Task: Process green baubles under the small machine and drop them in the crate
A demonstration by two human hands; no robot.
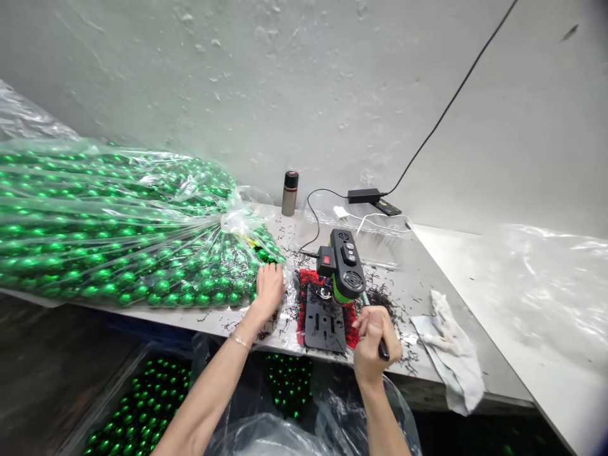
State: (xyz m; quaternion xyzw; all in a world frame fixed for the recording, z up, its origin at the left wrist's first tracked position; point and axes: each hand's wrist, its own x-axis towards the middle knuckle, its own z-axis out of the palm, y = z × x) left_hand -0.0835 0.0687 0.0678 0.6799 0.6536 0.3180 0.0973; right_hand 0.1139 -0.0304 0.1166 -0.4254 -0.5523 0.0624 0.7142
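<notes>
My right hand is wrapped round the lever handle of a small bench machine; the black grip end pokes out below the fist. The machine has a black and green head over a slotted black base plate. To the left, my left hand reaches to the mouth of a clear plastic bag full of shiny green balls. Its fingers are bent and close together at the balls by the opening; what lies under the fingertips is hidden.
Red material lies under the machine, with black scraps scattered around. A spray can and a power adapter stand behind. At the right is a white cloth. More green balls fill lined containers below the table edge.
</notes>
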